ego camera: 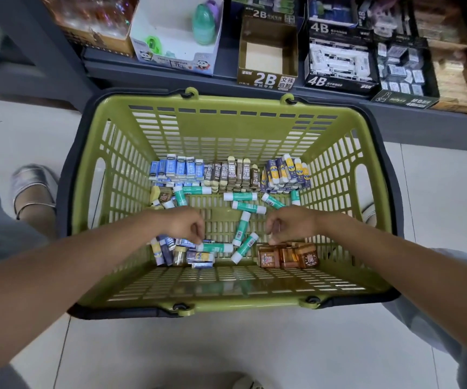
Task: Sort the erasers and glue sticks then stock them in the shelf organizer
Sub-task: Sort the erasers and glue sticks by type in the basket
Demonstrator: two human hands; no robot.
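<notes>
Nearest, pale tiled floor (pixel 170 352) under a green plastic shopping basket (pixel 226 304) with slotted walls and dark handles folded down along the rim. Inside, at the near edge, left hand (pixel 183 224) reaching down with fingers curled, fingertips pinching at the end of a green-and-white glue stick (pixel 217 247) lying beside a loose heap of mixed erasers (pixel 176 252). Right hand (pixel 288 224) likewise curled, fingertips down on a cluster of orange-brown wrapped erasers (pixel 288 256) at the near right; whether anything is actually gripped there, cannot tell. Between the hands, several more glue sticks (pixel 245 220) scattered at angles across the basket floor. Further in, along the far wall, neat upright rows: blue-sleeved erasers (pixel 177 168) on the left, brown 2B erasers (pixel 232 175) in the middle, purple-and-yellow erasers (pixel 285 172) on the right. Beyond the basket, a dark shelf (pixel 156 68) carrying display boxes: an open, nearly bare 2B box (pixel 267 77), a 4B eraser box (pixel 339 66) just beside it to the right, and a white panda-printed box (pixel 176 60) to the left.
</notes>
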